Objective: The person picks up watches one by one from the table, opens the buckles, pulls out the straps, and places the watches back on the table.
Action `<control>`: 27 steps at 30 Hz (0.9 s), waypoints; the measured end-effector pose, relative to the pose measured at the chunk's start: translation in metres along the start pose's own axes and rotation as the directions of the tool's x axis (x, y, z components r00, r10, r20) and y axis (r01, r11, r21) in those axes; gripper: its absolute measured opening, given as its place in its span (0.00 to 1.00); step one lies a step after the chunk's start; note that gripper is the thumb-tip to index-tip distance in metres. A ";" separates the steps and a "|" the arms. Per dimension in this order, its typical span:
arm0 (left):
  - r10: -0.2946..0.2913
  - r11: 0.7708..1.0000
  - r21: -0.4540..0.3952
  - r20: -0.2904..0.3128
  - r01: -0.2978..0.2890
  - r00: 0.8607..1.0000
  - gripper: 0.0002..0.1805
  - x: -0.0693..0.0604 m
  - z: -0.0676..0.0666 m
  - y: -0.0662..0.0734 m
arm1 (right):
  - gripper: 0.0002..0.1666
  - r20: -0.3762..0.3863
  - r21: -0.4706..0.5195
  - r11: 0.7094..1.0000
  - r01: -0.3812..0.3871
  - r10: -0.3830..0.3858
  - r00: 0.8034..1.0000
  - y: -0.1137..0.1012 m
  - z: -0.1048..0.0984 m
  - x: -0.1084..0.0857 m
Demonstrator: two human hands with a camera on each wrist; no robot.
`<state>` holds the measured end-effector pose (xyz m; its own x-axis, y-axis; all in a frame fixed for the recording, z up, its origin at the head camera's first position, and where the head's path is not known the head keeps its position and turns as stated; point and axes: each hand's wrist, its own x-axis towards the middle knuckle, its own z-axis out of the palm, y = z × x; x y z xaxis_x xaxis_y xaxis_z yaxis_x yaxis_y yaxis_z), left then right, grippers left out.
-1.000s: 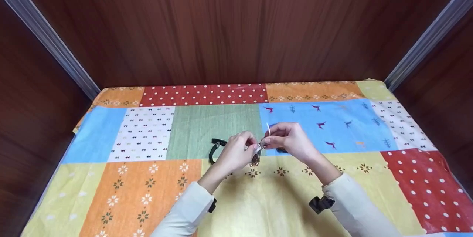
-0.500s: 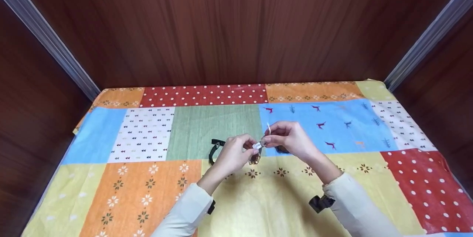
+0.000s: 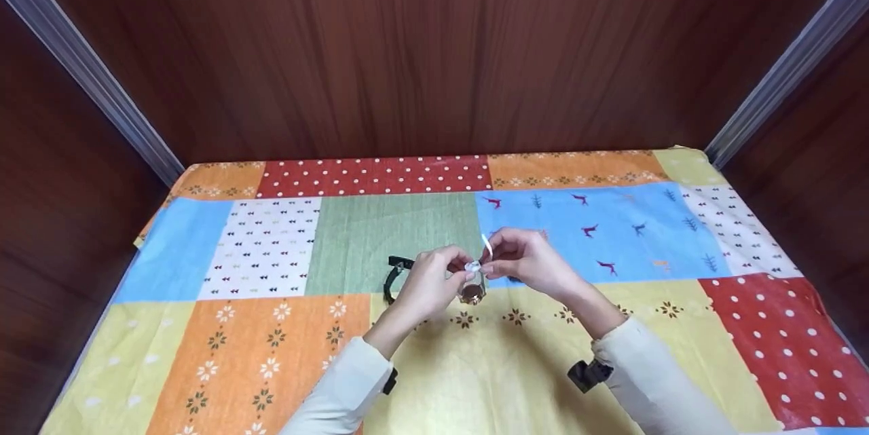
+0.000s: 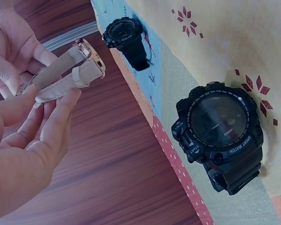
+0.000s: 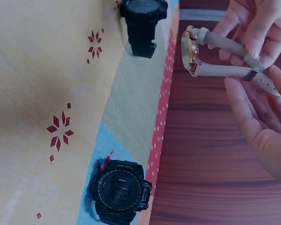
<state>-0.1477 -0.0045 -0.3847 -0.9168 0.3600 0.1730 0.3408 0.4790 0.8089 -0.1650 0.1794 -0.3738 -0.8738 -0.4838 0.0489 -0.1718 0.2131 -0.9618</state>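
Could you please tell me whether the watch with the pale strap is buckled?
Cannot tell: the halves of the pale strap meet at the buckle, the holed tip beyond it, but the pin is too small to see.

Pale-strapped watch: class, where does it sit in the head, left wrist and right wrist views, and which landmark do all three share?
Head: pale-strapped watch in the lower half, slightly right of centre, between left hand and right hand.
Left wrist: pale-strapped watch at upper left.
Right wrist: pale-strapped watch at upper right.
Shared landmark: the far red patch with white dots.
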 end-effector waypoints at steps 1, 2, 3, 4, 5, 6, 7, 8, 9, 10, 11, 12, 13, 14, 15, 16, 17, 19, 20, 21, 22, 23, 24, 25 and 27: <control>0.002 1.000 0.000 -0.001 -0.002 1.000 0.04 0.000 0.000 0.000 | 0.10 0.007 -0.010 1.000 0.011 -0.011 1.000 0.001 0.000 0.000; 0.002 1.000 -0.002 0.000 -0.002 1.000 0.04 0.000 0.000 0.000 | 0.11 0.012 -0.018 1.000 0.020 -0.019 1.000 0.002 0.001 0.001; 0.008 1.000 -0.001 -0.002 -0.008 1.000 0.04 0.000 0.000 -0.001 | 0.11 0.017 -0.031 0.999 0.027 -0.027 1.000 0.002 0.001 0.001; 0.012 1.000 0.002 -0.002 -0.012 1.000 0.04 0.000 0.001 -0.001 | 0.12 0.019 -0.040 0.999 0.032 -0.032 0.999 0.002 0.001 0.001; 0.012 1.000 0.001 -0.001 -0.012 1.000 0.04 0.000 0.001 -0.001 | 0.12 0.021 -0.044 0.998 0.035 -0.034 0.999 0.002 0.002 0.001; 0.013 1.000 -0.001 -0.001 -0.013 1.000 0.05 0.000 0.001 -0.001 | 0.12 0.022 -0.049 0.998 0.035 -0.034 0.999 0.002 0.002 0.001; 0.012 1.000 -0.003 -0.001 -0.012 1.000 0.05 0.000 0.001 -0.001 | 0.13 0.021 -0.055 0.998 0.037 -0.036 0.999 0.003 0.003 0.001; 0.014 1.000 -0.004 -0.002 -0.014 1.000 0.05 0.000 0.001 -0.001 | 0.14 0.019 -0.063 0.997 0.038 -0.037 0.999 0.003 0.003 0.002; 0.018 1.000 -0.005 -0.005 -0.018 1.000 0.05 0.000 0.001 -0.001 | 0.15 0.016 -0.072 0.997 0.040 -0.039 0.999 0.002 0.003 0.002; 0.018 1.000 -0.009 -0.005 -0.018 1.000 0.05 0.000 0.000 -0.001 | 0.15 0.015 -0.082 0.996 0.040 -0.039 0.999 0.002 0.004 0.002; 0.015 1.000 -0.013 -0.006 -0.015 1.000 0.05 -0.001 0.000 -0.001 | 0.16 0.015 -0.092 0.995 0.042 -0.041 0.999 0.003 0.004 0.002; 0.015 1.000 -0.016 -0.008 -0.015 1.000 0.05 -0.001 0.000 -0.001 | 0.16 0.015 -0.100 0.994 0.040 -0.039 0.999 0.003 0.004 0.002; 0.014 1.000 -0.020 -0.009 -0.014 1.000 0.04 -0.001 -0.001 -0.001 | 0.16 0.014 -0.109 0.993 0.038 -0.037 0.999 0.003 0.004 0.002; 0.012 1.000 -0.027 -0.010 -0.012 1.000 0.04 -0.001 -0.001 -0.001 | 0.16 0.012 -0.118 0.992 0.033 -0.032 0.999 0.003 0.004 0.002; 0.005 0.999 -0.037 -0.010 -0.006 1.000 0.04 -0.001 -0.001 -0.001 | 0.16 0.010 -0.127 0.991 0.027 -0.026 1.000 0.003 0.005 0.002; -0.002 0.999 -0.045 -0.010 0.002 1.000 0.04 -0.001 -0.002 -0.001 | 0.15 0.010 -0.134 0.991 0.020 -0.019 1.000 0.004 0.004 0.001; -0.010 0.999 -0.053 -0.011 0.010 1.000 0.04 0.000 -0.002 -0.001 | 0.15 0.008 -0.139 0.990 0.014 -0.013 1.000 0.004 0.004 0.001; -0.024 0.997 -0.068 -0.013 0.023 1.000 0.04 0.000 -0.003 0.000 | 0.14 0.002 -0.139 0.990 -0.003 0.003 1.000 0.005 0.004 0.000; -0.032 0.997 -0.076 -0.013 0.031 0.999 0.04 0.000 -0.003 0.000 | 0.14 -0.002 -0.139 0.990 -0.010 0.010 1.000 0.005 0.003 0.000; -0.037 0.996 -0.080 -0.014 0.036 0.999 0.05 0.000 -0.004 0.000 | 0.14 -0.007 -0.136 0.991 -0.018 0.017 1.000 0.006 0.003 0.000; -0.037 0.996 -0.084 -0.017 0.036 0.999 0.05 0.000 -0.004 -0.001 | 0.13 -0.010 -0.128 0.991 -0.027 0.026 1.000 0.006 0.002 0.000; -0.042 0.995 -0.091 -0.019 0.041 0.999 0.05 0.000 -0.004 -0.001 | 0.13 -0.015 -0.122 0.992 -0.034 0.032 0.999 0.006 0.002 0.000; -0.047 0.994 -0.102 -0.020 0.045 0.999 0.05 0.000 -0.005 -0.001 | 0.13 -0.018 -0.109 0.993 -0.042 0.040 0.999 0.006 0.001 -0.001; -0.053 0.992 -0.114 -0.022 0.050 0.998 0.05 0.000 -0.006 0.000 | 0.12 -0.021 -0.103 0.994 -0.047 0.045 0.999 0.006 0.000 -0.001; -0.056 0.990 -0.133 -0.029 0.051 0.998 0.06 -0.001 -0.008 -0.001 | 0.12 -0.022 -0.082 0.995 -0.051 0.049 0.999 0.006 -0.001 -0.001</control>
<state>-0.1490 -0.0113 -0.3808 -0.9399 0.3098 0.1439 0.2625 0.3858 0.8844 -0.1656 0.1822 -0.3788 -0.8909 -0.4542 0.0074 -0.1640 0.3064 -0.9377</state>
